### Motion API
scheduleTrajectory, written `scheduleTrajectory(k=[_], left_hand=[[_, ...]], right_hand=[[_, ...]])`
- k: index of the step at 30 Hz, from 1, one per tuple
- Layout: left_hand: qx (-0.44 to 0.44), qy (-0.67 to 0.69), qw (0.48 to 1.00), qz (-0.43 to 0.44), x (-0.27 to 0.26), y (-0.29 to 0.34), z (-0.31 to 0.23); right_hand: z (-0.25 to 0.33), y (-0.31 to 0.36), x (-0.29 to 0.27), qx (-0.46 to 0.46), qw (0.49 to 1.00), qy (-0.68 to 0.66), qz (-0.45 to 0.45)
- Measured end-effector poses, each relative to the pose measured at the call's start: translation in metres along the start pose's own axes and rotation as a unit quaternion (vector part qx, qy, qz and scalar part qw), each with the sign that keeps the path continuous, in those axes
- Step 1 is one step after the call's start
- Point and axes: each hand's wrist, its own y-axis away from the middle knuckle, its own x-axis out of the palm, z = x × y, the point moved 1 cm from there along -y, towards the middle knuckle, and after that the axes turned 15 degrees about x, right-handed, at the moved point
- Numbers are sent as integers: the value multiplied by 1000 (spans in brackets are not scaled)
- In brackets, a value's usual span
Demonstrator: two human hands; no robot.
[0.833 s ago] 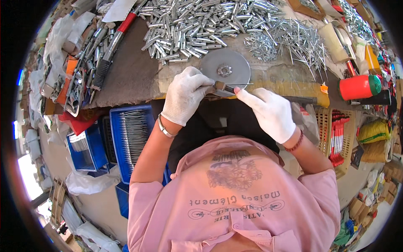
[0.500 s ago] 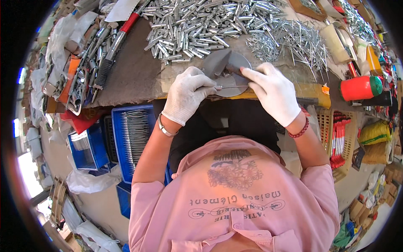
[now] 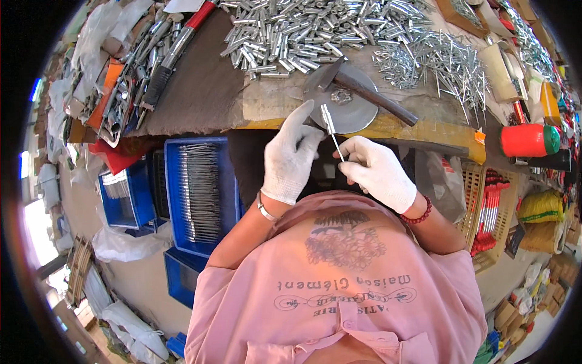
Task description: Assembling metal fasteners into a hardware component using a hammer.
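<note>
My right hand [image 3: 379, 173], in a white glove, pinches the lower end of a thin metal rod with a metal sleeve [image 3: 328, 119] at its upper end. It is tilted in front of the bench edge. Just left of it, my gloved left hand [image 3: 290, 159] has its index finger stretched out and appears apart from the rod. Beyond both hands a round grey metal disc [image 3: 359, 119] lies on the bench. Across that disc rests a hammer [image 3: 376, 96], its head at the left and its handle slanting toward the right.
Piles of metal sleeves [image 3: 291, 36] and thin pins [image 3: 451, 67] cover the far bench. Assorted tools [image 3: 136, 73] lie at left. A red and green roll [image 3: 528, 141] sits at right. Below are a blue crate [image 3: 174, 200] of rods and a yellow basket [image 3: 471, 182].
Both hands have drawn back from the disc toward me. The rod has swung from level to nearly upright, now in my right hand only. My left hand has let go, uncovering the hammer.
</note>
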Motion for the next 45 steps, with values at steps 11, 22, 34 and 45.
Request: scheduleTrajectory(k=[11, 22, 34, 45], left_hand=[[-67, 244, 962, -102, -26, 17, 10], [-322, -189, 852, -366, -229, 219, 158], [-455, -364, 724, -368, -298, 306, 244], [-172, -457, 755, -438, -285, 242, 187]], right_hand=[[7, 0, 23, -86, 994, 61, 3], [8, -25, -17, -128, 980, -99, -117], [0, -31, -24, -141, 980, -85, -113], [3, -33, -23, -144, 982, -112, -52]])
